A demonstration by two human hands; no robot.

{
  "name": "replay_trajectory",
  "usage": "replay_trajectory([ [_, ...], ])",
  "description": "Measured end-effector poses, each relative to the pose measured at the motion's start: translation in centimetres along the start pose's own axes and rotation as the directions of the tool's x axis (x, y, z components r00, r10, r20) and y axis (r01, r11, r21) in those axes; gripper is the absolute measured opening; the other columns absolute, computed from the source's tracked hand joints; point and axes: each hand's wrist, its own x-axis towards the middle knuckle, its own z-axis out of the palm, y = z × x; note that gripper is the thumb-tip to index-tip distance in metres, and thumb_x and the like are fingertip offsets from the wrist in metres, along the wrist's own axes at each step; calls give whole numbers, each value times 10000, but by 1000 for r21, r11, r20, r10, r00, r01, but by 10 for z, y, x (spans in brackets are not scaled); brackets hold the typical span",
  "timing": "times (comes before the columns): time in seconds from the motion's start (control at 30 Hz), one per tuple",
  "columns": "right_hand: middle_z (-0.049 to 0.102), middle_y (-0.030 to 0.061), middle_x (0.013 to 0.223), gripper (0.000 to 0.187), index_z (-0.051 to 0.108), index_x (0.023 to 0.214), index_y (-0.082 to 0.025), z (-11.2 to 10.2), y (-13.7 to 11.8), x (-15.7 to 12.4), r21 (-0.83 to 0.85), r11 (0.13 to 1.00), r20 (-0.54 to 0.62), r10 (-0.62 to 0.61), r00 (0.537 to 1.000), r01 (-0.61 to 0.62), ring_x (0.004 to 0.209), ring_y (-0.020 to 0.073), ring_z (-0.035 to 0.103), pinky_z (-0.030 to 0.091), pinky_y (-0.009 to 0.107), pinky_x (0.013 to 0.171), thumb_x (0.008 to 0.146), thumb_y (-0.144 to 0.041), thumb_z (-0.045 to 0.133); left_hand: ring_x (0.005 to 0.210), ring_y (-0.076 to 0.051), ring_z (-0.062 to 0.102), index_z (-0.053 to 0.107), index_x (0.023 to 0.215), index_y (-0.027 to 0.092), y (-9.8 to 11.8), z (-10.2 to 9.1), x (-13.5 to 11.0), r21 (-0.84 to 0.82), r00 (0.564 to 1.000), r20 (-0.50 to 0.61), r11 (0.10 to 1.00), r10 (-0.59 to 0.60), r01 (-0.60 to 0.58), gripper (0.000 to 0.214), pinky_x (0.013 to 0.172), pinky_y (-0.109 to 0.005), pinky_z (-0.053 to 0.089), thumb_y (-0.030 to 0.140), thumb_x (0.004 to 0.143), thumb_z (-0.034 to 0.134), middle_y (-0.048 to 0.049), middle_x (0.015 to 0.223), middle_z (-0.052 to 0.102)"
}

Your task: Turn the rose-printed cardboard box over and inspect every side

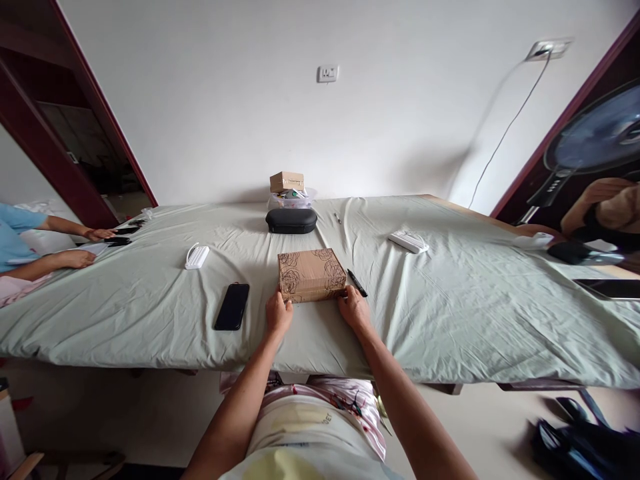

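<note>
A brown cardboard box (311, 277) with black scribbled loops drawn on it lies closed on the cloth in front of me. My left hand (279, 313) grips its near left corner, fingers curled. At the near right corner, my right hand (355, 308) is closed on the box in the same way; the fingertips of both are partly hidden. Just right of the box, beyond my right hand, lies a black marker pen (357, 283). A dark-screened phone (233, 307) rests to the left of my left hand.
A pale green cloth (150, 313) covers the table. Farther back are a black zip case (291, 221), a plastic tub (276, 200) topped by a small carton (287, 181), and white devices (197, 257) (409, 241). People sit at both ends; a fan (595, 133) stands right.
</note>
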Motion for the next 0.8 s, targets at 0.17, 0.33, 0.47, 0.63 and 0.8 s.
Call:
replay_trajectory([
  [0.17, 729, 111, 1143, 215, 655, 1109, -212, -2, -2, 0, 31, 999, 16, 28, 999, -28, 996, 256, 689, 509, 341, 808, 921, -203, 553, 1240, -297, 725, 662, 1189, 146, 1, -2, -1, -31, 1000, 5, 999, -27, 27, 221, 1074, -374, 520, 113, 976, 616, -196, 1258, 761],
  [0.33, 732, 119, 1150, 223, 651, 1120, -213, -4, -2, -1, 27, 1000, 19, 11, 1000, -11, 1001, 263, 691, 505, 346, 804, 922, -207, 548, 1235, -297, 727, 660, 1184, 148, 0, -2, 0, -49, 999, 15, 998, -28, 29, 210, 1068, -373, 522, 116, 982, 609, -197, 1258, 762],
  [0.47, 726, 134, 1167, 247, 651, 1149, -194, -4, -2, -1, 10, 1000, 31, 22, 999, -22, 1009, 271, 698, 506, 353, 814, 926, -196, 544, 1240, -305, 724, 654, 1211, 153, -2, 0, 0, -68, 1000, 1, 998, -17, 17, 236, 1067, -387, 525, 126, 982, 604, -199, 1268, 761],
  [0.63, 724, 132, 1168, 259, 656, 1159, -194, 0, -1, 0, 33, 999, 20, 20, 1000, -20, 997, 269, 685, 497, 348, 802, 928, -192, 539, 1231, -311, 730, 651, 1245, 169, -3, 1, -1, -87, 1000, -8, 996, -14, 13, 284, 1069, -402, 528, 115, 970, 605, -185, 1246, 772],
  [0.8, 721, 127, 1174, 261, 651, 1152, -192, 2, 2, 0, 45, 999, 4, 5, 1000, -6, 1006, 253, 676, 502, 333, 833, 919, -174, 536, 1264, -321, 718, 646, 1316, 142, -3, 0, -1, -107, 1000, 0, 994, -26, 26, 358, 1088, -410, 531, 107, 962, 612, -204, 1270, 765],
])
